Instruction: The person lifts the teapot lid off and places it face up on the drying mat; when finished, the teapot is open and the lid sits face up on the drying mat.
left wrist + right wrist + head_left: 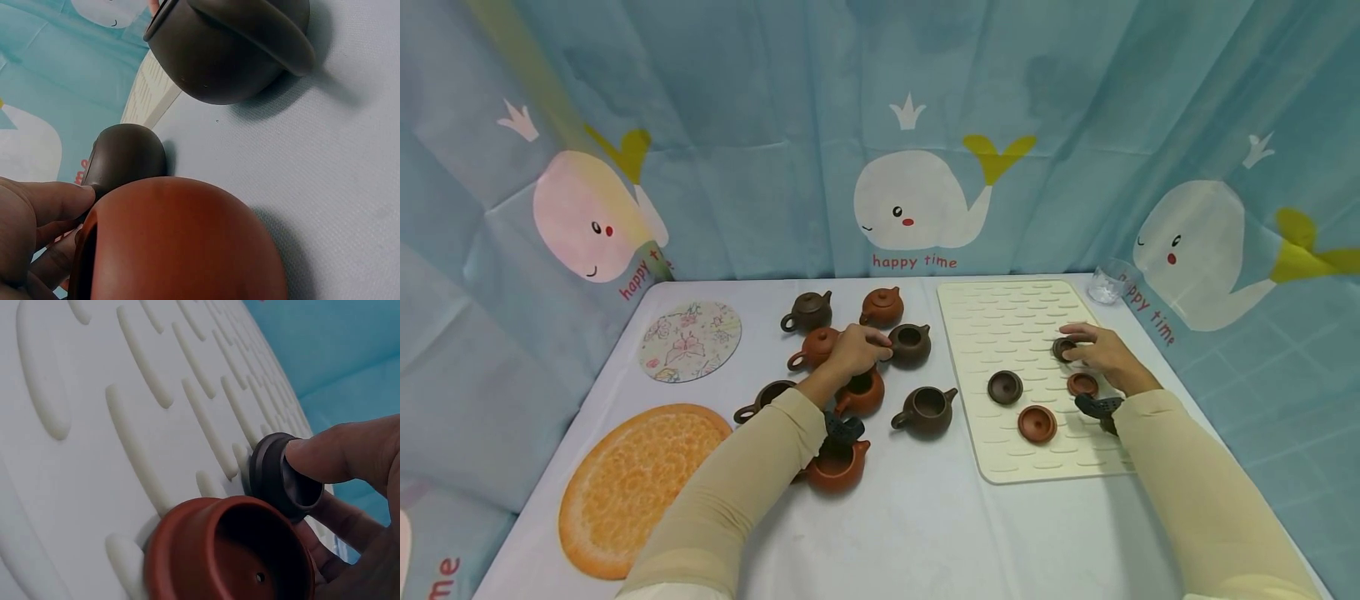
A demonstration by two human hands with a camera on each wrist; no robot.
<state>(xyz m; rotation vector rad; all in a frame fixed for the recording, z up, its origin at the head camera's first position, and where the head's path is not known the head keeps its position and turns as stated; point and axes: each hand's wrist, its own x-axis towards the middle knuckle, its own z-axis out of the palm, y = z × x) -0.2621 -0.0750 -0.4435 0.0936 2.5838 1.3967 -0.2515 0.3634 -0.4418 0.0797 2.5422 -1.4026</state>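
Note:
Thumb and fingers of my left hand (854, 351) pinch the handle side of a lidless dark brown teapot (912, 348), which stands on the table. In the left wrist view, a reddish teapot (187, 244) partly hides this dark teapot (128, 156). On the cream mat, my right hand (1103, 357) pinches a small dark lid (1062, 349). The right wrist view shows the thumb on the rim of this upturned lid (272, 472), with fingers behind. Beside it lies an upturned reddish lid (178, 556). Another dark teapot (927, 412) stands lidless near the mat.
More lids, one dark (1004, 387) and one reddish (1037, 424), lie on the cream mat (1000, 312). Lidded teapots (811, 312) stand behind the left hand; lidless ones (837, 471) are under its forearm. Two round mats (691, 342) lie left; a clear glass (1107, 286) stands back right.

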